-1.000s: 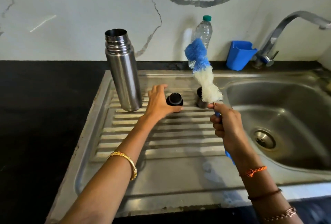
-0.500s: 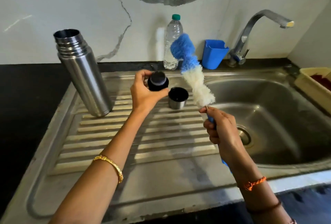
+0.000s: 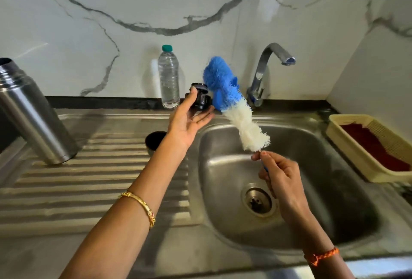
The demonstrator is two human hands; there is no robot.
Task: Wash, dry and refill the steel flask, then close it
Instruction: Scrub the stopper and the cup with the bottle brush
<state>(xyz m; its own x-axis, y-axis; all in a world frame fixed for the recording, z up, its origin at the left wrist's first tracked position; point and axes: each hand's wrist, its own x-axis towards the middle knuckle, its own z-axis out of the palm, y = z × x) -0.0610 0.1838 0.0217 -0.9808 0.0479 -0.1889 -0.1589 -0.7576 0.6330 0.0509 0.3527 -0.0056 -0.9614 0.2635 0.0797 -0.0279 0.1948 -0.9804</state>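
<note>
The left hand (image 3: 189, 120) was raised over the near edge of the sink, palm half open and turned up, its thumb and fingertips pinching a small round black plastic stopper (image 3: 200, 99) that it held clear of every surface. The right hand (image 3: 279, 178) was curled closed around the thin handle of a long bottle brush with a blue bristled tip and white bristled base (image 3: 231, 104), the brush slanting up and away so that its blue end stood just beside the stopper, perhaps brushing it; contact could not be told. The tall cylindrical steel flask (image 3: 33, 118) stood open-mouthed and uncapped at the far left on the ribbed steel draining board (image 3: 89, 180), well apart from both hands, with a small steel cup with a dark inside (image 3: 153, 140) standing on the board between flask and sink, partly hidden by the left wrist. The curved chrome tap (image 3: 267, 71) showed no water running, and the steel sink basin (image 3: 312, 167) looked dry. By my judgement the washing step was in hand, with the stopper as the part being scrubbed. The next move would call for bringing bristles squarely onto the stopper over the basin, working round its rim and threads, keeping a firm pinch since a wet stopper could slip toward the drain (image 3: 258, 200).
</note>
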